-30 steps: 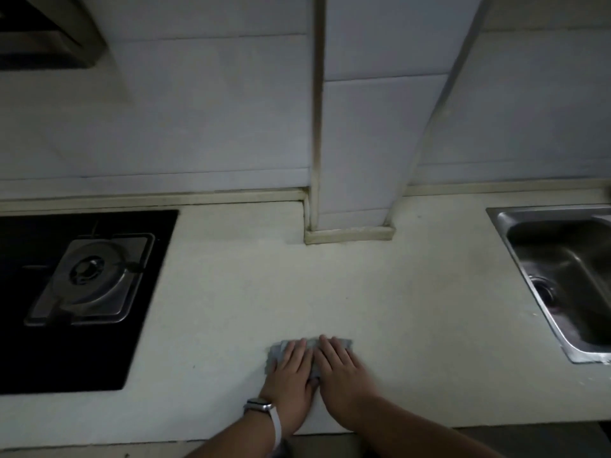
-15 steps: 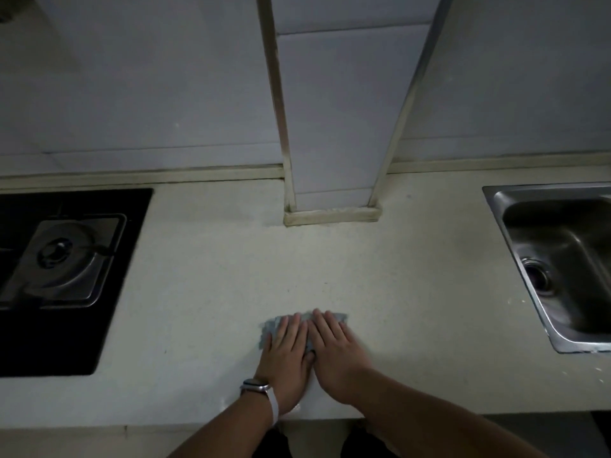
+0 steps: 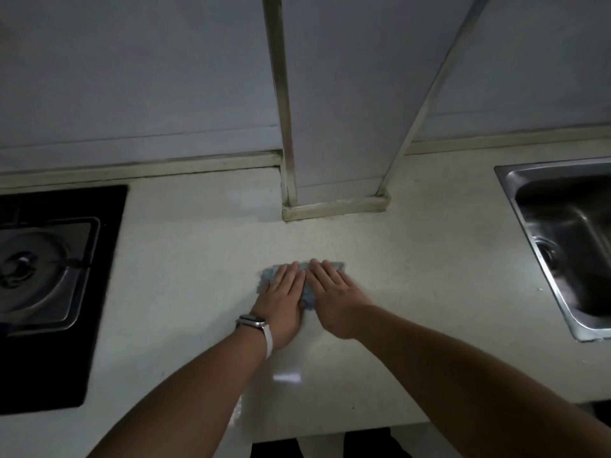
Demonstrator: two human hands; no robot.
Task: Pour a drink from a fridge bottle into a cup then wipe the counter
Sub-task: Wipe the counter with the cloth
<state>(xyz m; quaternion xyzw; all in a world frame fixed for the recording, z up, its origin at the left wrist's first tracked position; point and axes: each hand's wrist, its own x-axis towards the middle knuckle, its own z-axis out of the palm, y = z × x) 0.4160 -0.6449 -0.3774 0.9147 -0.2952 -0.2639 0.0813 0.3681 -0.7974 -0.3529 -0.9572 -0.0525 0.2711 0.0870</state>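
While pressing blue-grey cloth onto counter: left hand, right hand flat, fingers straight, nothing gripped.

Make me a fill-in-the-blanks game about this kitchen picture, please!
1. The left hand and right hand both press flat on a blue ____.
2. A ____ with a white strap sits just behind the left hand.
3. The sink lies to the ____ of the hands.
4. The stove burner lies to their ____.

Missing words: cloth; watch; right; left.
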